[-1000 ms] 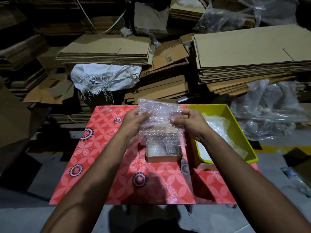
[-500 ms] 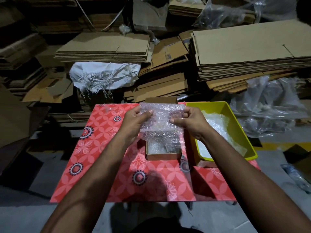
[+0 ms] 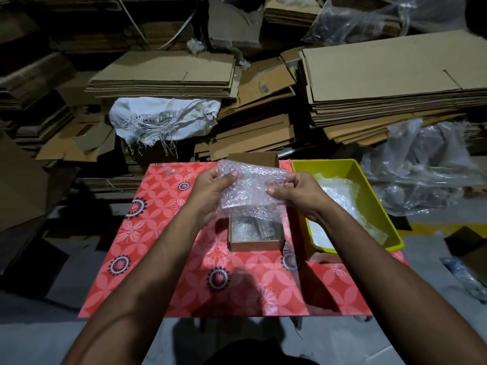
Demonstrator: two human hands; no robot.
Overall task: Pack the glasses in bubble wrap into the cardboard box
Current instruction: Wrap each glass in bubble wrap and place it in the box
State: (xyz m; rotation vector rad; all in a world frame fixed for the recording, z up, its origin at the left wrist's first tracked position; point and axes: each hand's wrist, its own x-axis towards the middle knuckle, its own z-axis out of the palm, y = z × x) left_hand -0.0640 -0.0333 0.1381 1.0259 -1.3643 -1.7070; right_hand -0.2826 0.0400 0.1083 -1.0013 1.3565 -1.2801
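A sheet of bubble wrap [image 3: 250, 188] is stretched between both hands above the small open cardboard box [image 3: 255, 245]. My left hand [image 3: 210, 188] pinches its left edge with the thumb on top. My right hand [image 3: 297, 192] pinches the right edge. The box stands in the middle of the red flowered table [image 3: 163, 246], its lid flap [image 3: 253, 157] upright behind the sheet. Inside the box I see more bubble wrap and a small dark item; glasses are not plainly visible.
A yellow tub [image 3: 369, 196] with clear plastic wrapping stands right of the box. Stacks of flat cardboard [image 3: 382, 83] and a white sack [image 3: 163, 119] lie behind the table. Clear plastic bags [image 3: 421, 167] sit at the right.
Both hands have folded the bubble wrap shorter and lowered its top edge; more of the box's inside now shows below the sheet.
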